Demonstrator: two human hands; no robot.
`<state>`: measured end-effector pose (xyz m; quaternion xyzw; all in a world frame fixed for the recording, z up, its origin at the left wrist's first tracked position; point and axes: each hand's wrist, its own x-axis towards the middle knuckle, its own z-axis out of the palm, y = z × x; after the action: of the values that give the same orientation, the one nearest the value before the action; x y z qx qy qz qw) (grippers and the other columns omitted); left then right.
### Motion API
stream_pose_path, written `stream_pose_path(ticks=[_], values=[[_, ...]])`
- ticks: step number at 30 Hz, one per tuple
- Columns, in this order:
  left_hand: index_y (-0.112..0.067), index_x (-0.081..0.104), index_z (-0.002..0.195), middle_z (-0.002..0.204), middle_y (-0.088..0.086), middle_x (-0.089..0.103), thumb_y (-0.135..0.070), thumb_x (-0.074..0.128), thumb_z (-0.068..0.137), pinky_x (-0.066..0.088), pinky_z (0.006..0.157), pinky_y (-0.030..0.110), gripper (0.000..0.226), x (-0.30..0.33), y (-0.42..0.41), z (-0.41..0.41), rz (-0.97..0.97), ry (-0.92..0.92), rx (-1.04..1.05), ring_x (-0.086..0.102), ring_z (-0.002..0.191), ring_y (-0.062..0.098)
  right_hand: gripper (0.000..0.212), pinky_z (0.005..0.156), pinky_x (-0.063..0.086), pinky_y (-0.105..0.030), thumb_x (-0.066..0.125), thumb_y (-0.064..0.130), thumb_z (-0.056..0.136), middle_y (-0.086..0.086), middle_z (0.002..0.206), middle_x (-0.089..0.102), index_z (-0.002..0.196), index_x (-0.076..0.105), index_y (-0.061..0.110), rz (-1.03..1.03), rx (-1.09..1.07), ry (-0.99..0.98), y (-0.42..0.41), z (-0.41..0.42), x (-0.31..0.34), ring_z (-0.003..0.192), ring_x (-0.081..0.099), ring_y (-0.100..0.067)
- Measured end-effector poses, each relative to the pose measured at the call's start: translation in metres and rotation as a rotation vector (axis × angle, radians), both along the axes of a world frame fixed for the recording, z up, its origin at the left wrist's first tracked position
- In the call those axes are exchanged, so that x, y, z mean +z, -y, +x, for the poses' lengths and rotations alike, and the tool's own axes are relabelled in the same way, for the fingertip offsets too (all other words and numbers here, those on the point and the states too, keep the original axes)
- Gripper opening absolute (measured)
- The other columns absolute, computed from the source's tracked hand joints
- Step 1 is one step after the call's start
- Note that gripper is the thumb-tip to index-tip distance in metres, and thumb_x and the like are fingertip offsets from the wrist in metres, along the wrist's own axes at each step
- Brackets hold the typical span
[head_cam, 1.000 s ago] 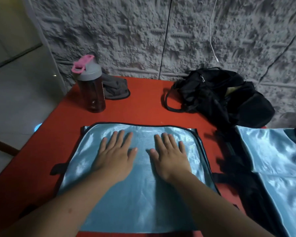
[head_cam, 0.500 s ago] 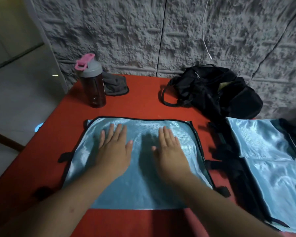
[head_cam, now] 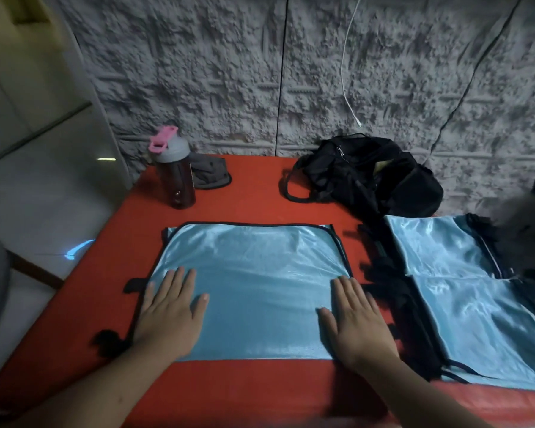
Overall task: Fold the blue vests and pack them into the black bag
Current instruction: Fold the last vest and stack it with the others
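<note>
Hands have slid apart since a moment ago. Before, both lay close together in the middle of the blue vest (head_cam: 254, 288). Now the left hand (head_cam: 167, 316) lies flat on the vest's left edge, and the right hand (head_cam: 357, 319) lies flat on its right edge. Each hand's grip is loose, with straight fingers pressing on the cloth and holding nothing.

The vest lies spread flat on the red table (head_cam: 254, 193), right in front of the person. More blue vests (head_cam: 464, 291) lie just beside it on the right. The black bag (head_cam: 371, 174) sits at the back of the table, near the wall, apart from the flat vest. A bottle (head_cam: 173, 174) with a pink lid stands at the back left, with a grey cloth (head_cam: 212, 174) just behind it.
</note>
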<state>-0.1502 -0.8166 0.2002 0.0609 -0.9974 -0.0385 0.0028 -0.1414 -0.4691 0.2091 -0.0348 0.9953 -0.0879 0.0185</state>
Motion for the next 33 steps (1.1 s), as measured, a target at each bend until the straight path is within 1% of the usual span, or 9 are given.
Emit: stream_pose_path(ticks=[3, 8, 15, 20, 23, 26, 29, 31, 33], values=[[-0.028, -0.010, 0.160, 0.167, -0.009, -0.013, -0.067, -0.030, 0.081, -0.013, 0.124, 0.040, 0.091, -0.001, 0.010, 0.002, -0.019, -0.001, -0.046, -0.020, 0.151, 0.007, 0.080, 0.127, -0.001, -0.037, 0.008, 0.065, 0.097, 0.001, 0.171, 0.002, 0.163, 0.006, 0.020, 0.003, -0.015, -0.017, 0.001, -0.001, -0.003, 0.156, -0.012, -0.013], [-0.028, -0.004, 0.161, 0.169, -0.006, -0.007, -0.070, -0.005, 0.089, -0.008, 0.125, 0.045, 0.083, 0.000, 0.009, 0.001, -0.016, -0.014, 0.056, -0.015, 0.154, 0.016, 0.081, 0.127, 0.001, -0.040, 0.007, 0.068, 0.097, 0.001, 0.171, -0.002, 0.163, 0.004, 0.021, 0.026, -0.033, -0.013, -0.001, -0.001, -0.009, 0.155, -0.016, -0.013], [-0.028, -0.003, 0.161, 0.169, -0.006, -0.009, -0.070, 0.000, 0.090, -0.004, 0.125, 0.049, 0.083, 0.003, 0.006, 0.000, -0.002, 0.005, 0.099, -0.016, 0.154, 0.018, 0.082, 0.127, 0.001, -0.040, 0.007, 0.069, 0.096, 0.001, 0.171, -0.005, 0.163, 0.003, 0.022, 0.036, -0.038, -0.009, -0.002, -0.002, -0.011, 0.155, -0.017, -0.014], [-0.028, -0.007, 0.161, 0.169, -0.004, -0.011, -0.069, 0.004, 0.092, -0.008, 0.123, 0.053, 0.082, 0.010, 0.003, -0.002, 0.002, 0.084, 0.116, -0.018, 0.154, 0.019, 0.082, 0.127, 0.000, -0.042, 0.003, 0.066, 0.095, 0.000, 0.171, -0.008, 0.163, 0.000, 0.020, 0.053, -0.039, 0.009, -0.001, -0.003, -0.011, 0.155, -0.019, -0.015], [-0.028, 0.006, 0.161, 0.169, -0.002, 0.001, -0.072, 0.020, 0.089, -0.017, 0.117, 0.061, 0.086, 0.029, 0.004, -0.014, -0.005, 0.172, 0.123, -0.009, 0.155, 0.018, 0.083, 0.127, 0.004, -0.047, 0.002, 0.060, 0.091, -0.002, 0.171, -0.002, 0.162, 0.005, 0.017, 0.092, -0.088, 0.055, 0.006, -0.011, -0.010, 0.156, -0.011, -0.017], [-0.028, 0.027, 0.154, 0.163, -0.002, 0.021, -0.070, 0.037, 0.086, -0.019, 0.114, 0.065, 0.081, 0.050, 0.006, -0.031, -0.030, 0.187, 0.113, 0.003, 0.154, 0.019, 0.077, 0.124, 0.005, -0.055, 0.020, 0.050, 0.091, -0.005, 0.168, 0.010, 0.158, 0.010, 0.011, 0.163, -0.119, 0.070, 0.020, -0.025, 0.001, 0.156, 0.001, -0.022], [-0.026, 0.021, 0.157, 0.168, 0.000, 0.012, -0.061, 0.037, 0.096, -0.016, 0.118, 0.059, 0.071, 0.052, 0.000, -0.050, 0.044, 0.062, 0.053, -0.005, 0.156, 0.022, 0.087, 0.125, 0.000, -0.049, 0.046, 0.034, 0.093, -0.007, 0.170, 0.003, 0.162, 0.000, 0.009, 0.086, -0.032, -0.026, 0.041, -0.042, 0.011, 0.157, -0.002, -0.024], [-0.028, 0.013, 0.159, 0.170, 0.000, 0.002, -0.057, 0.030, 0.100, -0.012, 0.122, 0.056, 0.068, 0.040, -0.009, -0.059, 0.112, 0.032, -0.023, -0.010, 0.155, 0.021, 0.083, 0.127, 0.001, -0.046, 0.037, 0.041, 0.095, -0.007, 0.170, -0.002, 0.162, -0.003, 0.011, 0.027, 0.067, -0.016, 0.057, -0.053, 0.009, 0.157, -0.007, -0.023], [-0.032, 0.002, 0.161, 0.169, -0.002, -0.008, -0.058, 0.020, 0.102, -0.010, 0.123, 0.053, 0.068, 0.024, -0.016, -0.060, 0.118, 0.060, -0.085, -0.015, 0.155, 0.020, 0.078, 0.127, 0.001, -0.045, 0.013, 0.053, 0.096, -0.004, 0.171, -0.005, 0.163, -0.004, 0.018, -0.006, 0.091, 0.011, 0.069, -0.059, 0.001, 0.157, -0.010, -0.020]])
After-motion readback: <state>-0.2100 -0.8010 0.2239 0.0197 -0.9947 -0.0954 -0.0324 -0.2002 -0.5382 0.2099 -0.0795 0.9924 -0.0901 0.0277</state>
